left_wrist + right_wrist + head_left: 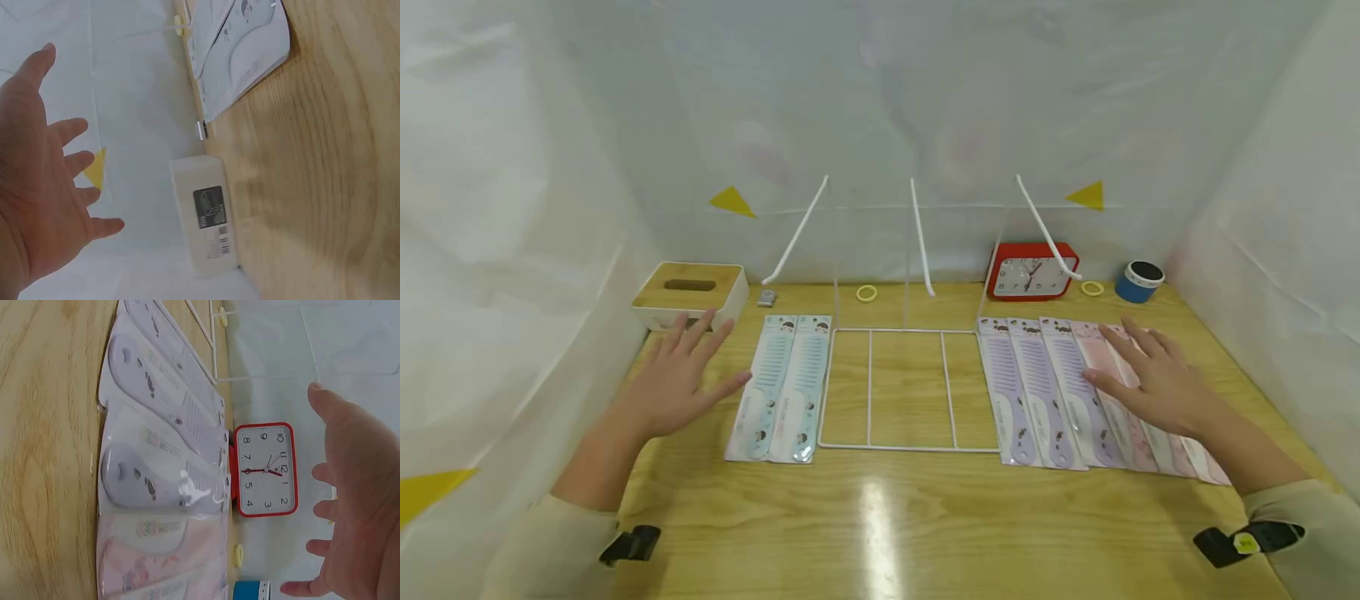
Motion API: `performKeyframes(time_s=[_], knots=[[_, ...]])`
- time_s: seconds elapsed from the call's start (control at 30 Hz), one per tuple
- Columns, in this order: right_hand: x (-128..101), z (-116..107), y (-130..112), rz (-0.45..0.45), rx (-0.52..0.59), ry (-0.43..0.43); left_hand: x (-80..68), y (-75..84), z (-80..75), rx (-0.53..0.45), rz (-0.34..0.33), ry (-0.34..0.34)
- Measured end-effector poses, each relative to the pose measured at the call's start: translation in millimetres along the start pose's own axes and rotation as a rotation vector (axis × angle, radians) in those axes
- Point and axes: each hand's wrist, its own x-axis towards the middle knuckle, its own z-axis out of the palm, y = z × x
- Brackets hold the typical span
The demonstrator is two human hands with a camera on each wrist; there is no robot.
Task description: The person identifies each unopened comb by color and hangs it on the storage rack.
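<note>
My left hand (679, 385) hovers over the table with fingers spread, holding nothing. Just right of it lie two packaged light-blue combs (806, 387). My right hand (1165, 387), also spread and free of any object, hovers above packaged pink combs (1101, 354), partly hiding them. Beside those lie three packaged purple combs (1003, 383), side by side. Between the blue and purple combs stands a white wire rack (910, 448) with three prongs (922, 242) pointing forward. In the right wrist view, the right hand (362, 494) is raised beside the combs, its fingers apart.
A tissue box with a wooden lid (700, 279) stands at the back left, near a small grey object (766, 297). Along the back are a red alarm clock (1030, 275), yellow rings (867, 292) and a blue cylinder (1138, 286). White sheeting (880, 108) encloses the table.
</note>
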Motion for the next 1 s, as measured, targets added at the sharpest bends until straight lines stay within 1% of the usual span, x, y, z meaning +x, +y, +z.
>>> performKeyframes(time_s=[0.1, 0.2, 0.37, 0.5, 0.57, 0.7, 0.8, 0.87, 0.93, 1.0], knots=[[4, 7, -10, -0.057, 0.067, 0.002, 7.5, -6.9, 3.2, -0.116, -0.008, -0.020], [7, 14, -20, -0.105, 0.152, 0.006, 16.3, -13.8, 9.7, -0.196, -0.016, -0.037], [11, 29, -34, -0.160, 0.312, -0.004, 34.0, -27.3, 26.0, -0.284, -0.013, -0.056], [14, 43, -45, -0.182, 0.421, -0.025, 47.1, -37.1, 34.6, -0.354, -0.018, -0.061], [17, 50, -50, -0.186, 0.472, -0.050, 55.2, -41.7, 38.0, -0.401, -0.026, -0.061], [19, 65, -61, -0.185, 0.594, -0.130, 69.3, -47.5, 48.5, -0.485, -0.056, -0.076], [17, 78, -68, -0.198, 0.684, -0.175, 79.0, -50.6, 59.2, -0.527, -0.103, -0.097], [16, 86, -71, -0.225, 0.721, -0.188, 87.5, -51.3, 65.8, -0.543, -0.132, -0.102], [16, 93, -73, -0.253, 0.732, -0.182, 97.9, -51.4, 70.9, -0.562, -0.153, -0.102], [17, 98, -74, -0.273, 0.727, -0.166, 108.4, -51.5, 74.5, -0.550, -0.160, -0.097]])
